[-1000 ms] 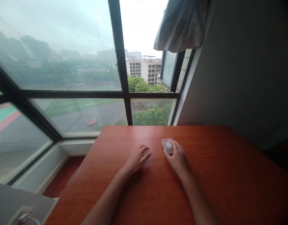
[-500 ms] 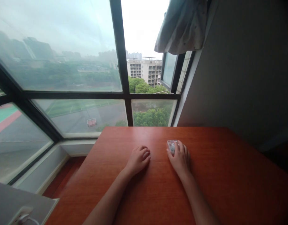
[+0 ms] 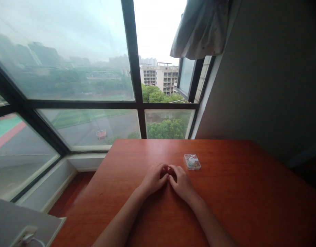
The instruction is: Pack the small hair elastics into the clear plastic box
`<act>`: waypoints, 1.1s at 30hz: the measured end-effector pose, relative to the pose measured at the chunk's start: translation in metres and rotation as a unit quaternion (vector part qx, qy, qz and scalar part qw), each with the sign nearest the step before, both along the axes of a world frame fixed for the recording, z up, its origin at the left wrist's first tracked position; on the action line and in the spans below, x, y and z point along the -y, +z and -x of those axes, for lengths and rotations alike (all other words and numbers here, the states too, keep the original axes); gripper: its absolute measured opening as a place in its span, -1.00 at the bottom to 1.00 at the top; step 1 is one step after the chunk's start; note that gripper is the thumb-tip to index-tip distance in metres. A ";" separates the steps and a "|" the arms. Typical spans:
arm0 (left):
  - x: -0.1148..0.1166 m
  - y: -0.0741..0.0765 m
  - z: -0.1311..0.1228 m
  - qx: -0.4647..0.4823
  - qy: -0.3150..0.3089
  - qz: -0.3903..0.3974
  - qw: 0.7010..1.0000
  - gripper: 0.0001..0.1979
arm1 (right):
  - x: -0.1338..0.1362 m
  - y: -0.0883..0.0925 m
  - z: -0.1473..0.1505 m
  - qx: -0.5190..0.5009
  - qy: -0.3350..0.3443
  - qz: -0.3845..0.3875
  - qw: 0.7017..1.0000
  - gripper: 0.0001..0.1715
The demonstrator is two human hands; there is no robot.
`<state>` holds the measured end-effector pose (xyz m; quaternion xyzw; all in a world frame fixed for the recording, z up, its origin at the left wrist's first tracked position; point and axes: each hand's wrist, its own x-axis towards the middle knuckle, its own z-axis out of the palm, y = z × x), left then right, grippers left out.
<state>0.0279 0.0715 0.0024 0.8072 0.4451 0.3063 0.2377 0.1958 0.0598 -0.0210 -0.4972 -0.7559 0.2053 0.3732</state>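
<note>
A small clear plastic box (image 3: 192, 162) with small, mixed contents lies on the reddish-brown table (image 3: 237, 192); I cannot make out what is inside. Just nearer to me and left of it, my two hands meet above the tabletop. My left hand (image 3: 155, 178) is curved, its thumb apart from its fingers. Facing it, my right hand (image 3: 182, 183) is curved the same way, its fingertips against or very close to the left ones. Between them is a dark gap in which I see no object. The box is out of both hands' hold.
Large windows (image 3: 83, 104) with dark frames stand past the table's far edge. A grey wall (image 3: 250, 79) rises at the right, and a curtain (image 3: 201, 34) hangs by the window corner. At the lower left is a white socket (image 3: 25, 236) with a cable.
My right hand has let go of the plastic box and moved left and nearer to me. My left hand has shifted slightly right, and the two now meet. The box stays in place.
</note>
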 end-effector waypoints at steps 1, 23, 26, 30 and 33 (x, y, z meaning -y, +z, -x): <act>-0.001 -0.001 0.000 0.000 0.002 0.002 1.000 -0.84 | 0.000 0.001 0.000 0.001 0.003 -0.001 1.000 -0.60; -0.002 -0.004 0.001 -0.065 -0.008 -0.017 0.998 -0.88 | -0.001 -0.001 0.000 0.020 0.063 -0.004 0.998 -0.72; -0.002 -0.005 0.001 -0.062 -0.006 -0.018 0.998 -0.89 | 0.000 0.000 0.000 0.020 0.064 -0.006 0.998 -0.72; -0.001 -0.005 0.001 -0.066 -0.005 -0.019 0.998 -0.89 | 0.000 0.001 0.000 0.020 0.064 -0.006 0.998 -0.73; -0.001 -0.006 0.001 -0.068 -0.003 -0.020 0.997 -0.89 | -0.001 0.001 0.000 0.020 0.063 -0.003 0.998 -0.73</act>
